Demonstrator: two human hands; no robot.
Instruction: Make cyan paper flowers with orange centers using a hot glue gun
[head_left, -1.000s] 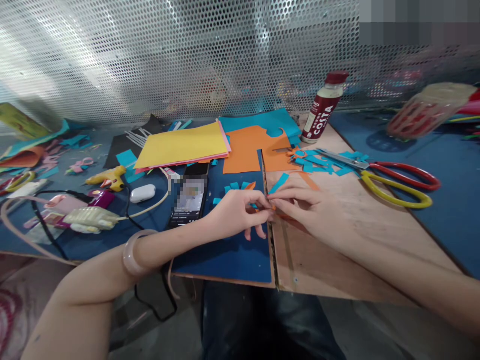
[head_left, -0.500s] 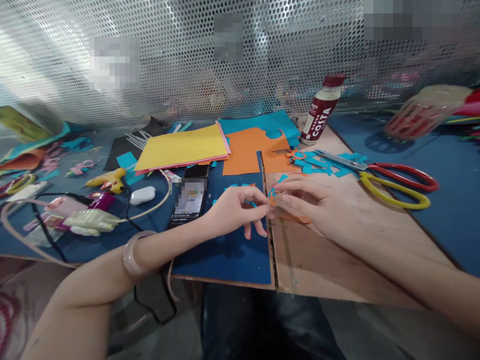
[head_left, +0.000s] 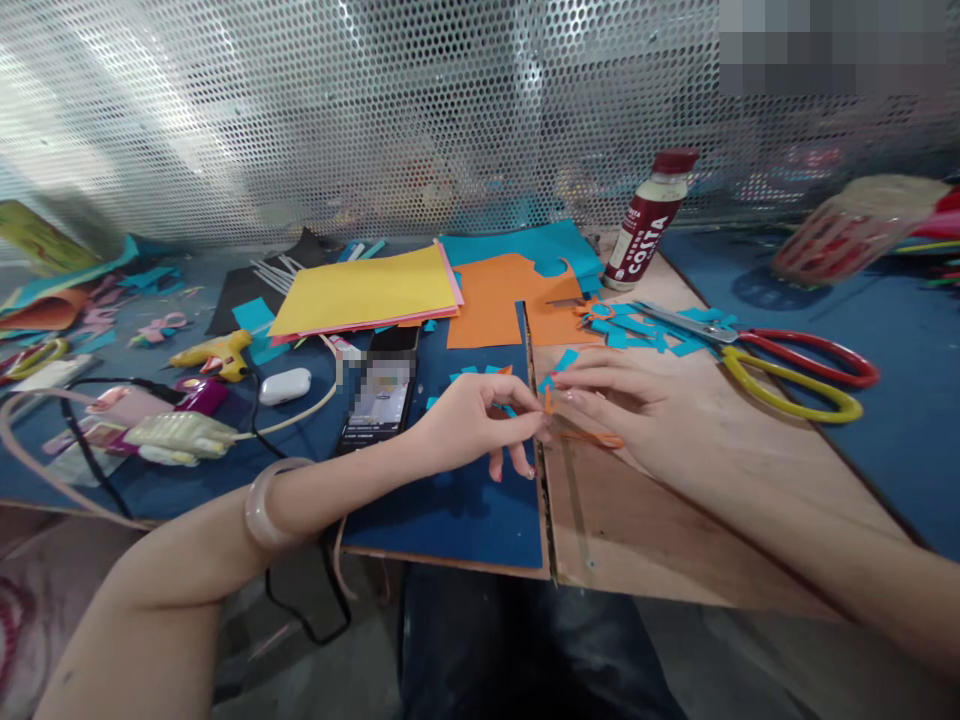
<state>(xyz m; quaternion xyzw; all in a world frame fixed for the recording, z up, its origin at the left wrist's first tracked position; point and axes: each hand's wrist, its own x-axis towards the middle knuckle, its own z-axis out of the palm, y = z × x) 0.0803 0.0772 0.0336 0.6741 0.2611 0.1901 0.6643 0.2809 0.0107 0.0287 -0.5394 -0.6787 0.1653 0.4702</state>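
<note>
My left hand [head_left: 480,420] and my right hand [head_left: 637,405] meet over the seam between the blue and bare-wood parts of the table. Between their fingertips is a small blue and orange cut-out piece [head_left: 549,392], partly hidden; thumb and forefinger of each hand are pinched on it. A blue tip sticks up above the right fingers. Below my right hand an orange strip [head_left: 600,439] lies on the wood. Several blue and orange cut pieces [head_left: 507,411] lie behind my left hand, half covered by it.
Scissors [head_left: 720,340] with red and yellow handles rest by blue scraps at right. Behind stand a Costa bottle [head_left: 646,225] and, farther right, a clear cup [head_left: 847,235]. Yellow sheets [head_left: 367,290], a phone [head_left: 381,395], a glue gun [head_left: 217,355], an earbud case [head_left: 285,386] and cables occupy the left.
The blue tip of the held piece has tilted and shows more above my right fingers. Both hands stay in nearly the same place; the view has shifted slightly.
</note>
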